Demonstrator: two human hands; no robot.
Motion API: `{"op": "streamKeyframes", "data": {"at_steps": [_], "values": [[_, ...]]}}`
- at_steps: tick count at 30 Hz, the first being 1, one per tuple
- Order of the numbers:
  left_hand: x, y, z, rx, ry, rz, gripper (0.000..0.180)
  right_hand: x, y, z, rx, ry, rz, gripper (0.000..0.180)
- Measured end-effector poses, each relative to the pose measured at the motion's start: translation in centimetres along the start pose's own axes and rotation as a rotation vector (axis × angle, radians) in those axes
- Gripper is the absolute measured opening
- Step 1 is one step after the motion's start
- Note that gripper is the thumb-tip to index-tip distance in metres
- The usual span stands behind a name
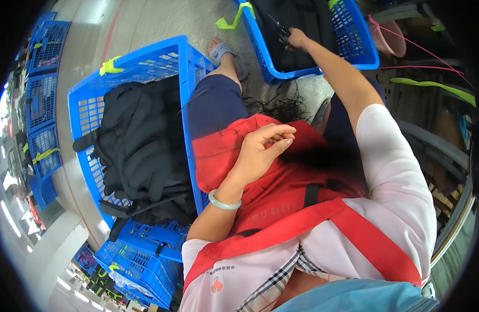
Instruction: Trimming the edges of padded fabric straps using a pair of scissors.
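Scissors (279,28) clenched in right hand (296,39) grip over blue crate (312,70); left hand (263,151) loosely curled, empty

Right hand (296,37) in blue crate (270,62)

We read this as a garment or bag workshop floor. Evidence: large blue plastic crates (140,62) standing on a bare concrete floor (161,21), one at the person's left filled with black fabric goods with straps (140,145), another ahead (312,67) also holding black material. More blue crates are stacked along the left edge (44,83) and at lower left (135,265). Loose black thread clippings (281,106) lie on the floor. The person wears a red work apron (281,192). Yellow-green tags (110,66) are tied to crate rims.
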State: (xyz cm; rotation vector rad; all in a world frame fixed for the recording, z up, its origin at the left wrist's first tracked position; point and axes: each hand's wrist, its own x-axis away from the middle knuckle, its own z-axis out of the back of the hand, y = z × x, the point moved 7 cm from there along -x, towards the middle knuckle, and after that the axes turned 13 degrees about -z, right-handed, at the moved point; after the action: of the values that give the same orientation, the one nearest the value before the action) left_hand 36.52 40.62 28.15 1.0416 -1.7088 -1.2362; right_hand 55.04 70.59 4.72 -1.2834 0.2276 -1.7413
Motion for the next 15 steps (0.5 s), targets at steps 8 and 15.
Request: {"op": "streamKeyframes", "data": {"at_steps": [8,15], "values": [[0.6,1.0,1.6,0.053,0.075,-0.232,0.022,2.7,-3.7,1.1,0.148,0.163,0.249,0.033],[13.3,6.0,13.8,0.112,0.698,-0.383,0.018,14.0,-4.9,0.2,-0.111,-0.206,0.240,0.028]]}}
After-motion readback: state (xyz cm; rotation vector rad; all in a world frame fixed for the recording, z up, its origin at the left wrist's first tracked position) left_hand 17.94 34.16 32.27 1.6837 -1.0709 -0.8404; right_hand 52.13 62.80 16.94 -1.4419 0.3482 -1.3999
